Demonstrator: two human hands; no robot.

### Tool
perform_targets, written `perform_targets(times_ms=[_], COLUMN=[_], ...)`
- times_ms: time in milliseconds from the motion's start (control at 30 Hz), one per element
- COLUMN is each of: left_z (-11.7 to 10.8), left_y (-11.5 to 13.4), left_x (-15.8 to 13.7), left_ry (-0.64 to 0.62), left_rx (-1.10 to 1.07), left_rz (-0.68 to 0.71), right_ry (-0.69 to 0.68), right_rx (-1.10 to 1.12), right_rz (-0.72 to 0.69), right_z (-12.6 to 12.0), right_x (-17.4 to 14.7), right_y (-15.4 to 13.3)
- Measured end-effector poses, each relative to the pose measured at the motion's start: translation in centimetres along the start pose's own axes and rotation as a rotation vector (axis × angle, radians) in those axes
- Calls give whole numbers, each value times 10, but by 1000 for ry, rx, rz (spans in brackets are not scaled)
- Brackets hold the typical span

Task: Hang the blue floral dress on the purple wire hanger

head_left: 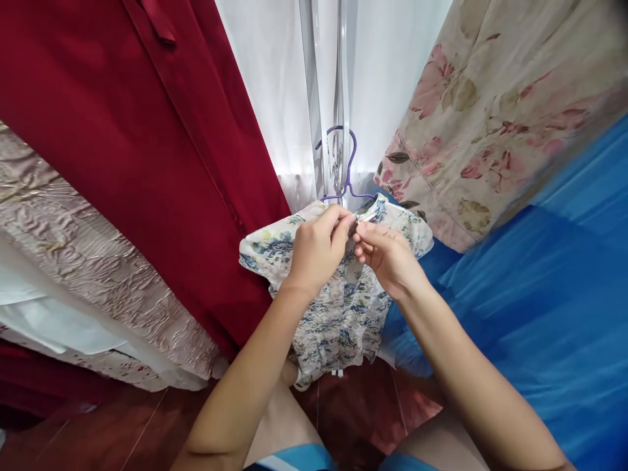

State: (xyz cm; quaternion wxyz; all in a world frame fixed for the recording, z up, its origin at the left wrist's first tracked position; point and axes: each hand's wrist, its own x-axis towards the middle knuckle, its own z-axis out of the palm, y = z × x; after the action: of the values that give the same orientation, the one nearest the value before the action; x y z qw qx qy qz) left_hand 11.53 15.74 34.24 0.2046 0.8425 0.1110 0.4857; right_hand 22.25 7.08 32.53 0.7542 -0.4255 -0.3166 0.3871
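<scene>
A white blouse (338,314) with a blue and green floral print hangs on a purple hanger (350,163) in front of me. Both hands meet at its neckline. My left hand (321,245) is closed, thumb and forefinger pinched on the collar edge. From the other side, my right hand (385,252) pinches the end of the raised collar band (375,208), its other fingers loosely curled. The fingertips of the two hands nearly touch, and they hide whatever small fastening may lie between them.
Left of the blouse hangs long red fabric (161,163), beside a textured pinkish garment (88,261). To the right are a cream floral garment (490,131) and blue sheer fabric (540,294). White cloth (275,85) hangs behind; the floor (353,405) has reddish tiles.
</scene>
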Motion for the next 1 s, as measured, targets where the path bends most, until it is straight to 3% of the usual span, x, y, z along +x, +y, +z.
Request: perform_targets(times_ms=[100,167,300,367,467,567,700,867,1000], left_z=[-6,-21,-62,-72,-62,-31,11,41,43], left_y=[4,0,-41,-72,-113,-132,-121,-71,-27], left_x=[7,12,6,-11,-48,-84,-116,-129,-125], left_ry=[132,292,692,869,1000,877,654,286,-55], left_rx=[-5,-59,-106,-191,-583,-757,-841,-907,-768], left_rz=[28,10,-108,-259,-780,-1074,-1138,-962,-688], right_ry=[-21,-14,51,56,33,85,197,312,268], right_rx=[0,4,-54,-115,-187,-197,-227,-326,-463], right_rz=[19,52,103,130,158,195,232,206,-26], right_z=[-5,-11,-27,-33,-38,-50,-87,-121,-115], right_x=[7,5,-17,-31,-47,-54,-61,-81,-85], right_y=[18,33,60,71,87,103,125,145,127])
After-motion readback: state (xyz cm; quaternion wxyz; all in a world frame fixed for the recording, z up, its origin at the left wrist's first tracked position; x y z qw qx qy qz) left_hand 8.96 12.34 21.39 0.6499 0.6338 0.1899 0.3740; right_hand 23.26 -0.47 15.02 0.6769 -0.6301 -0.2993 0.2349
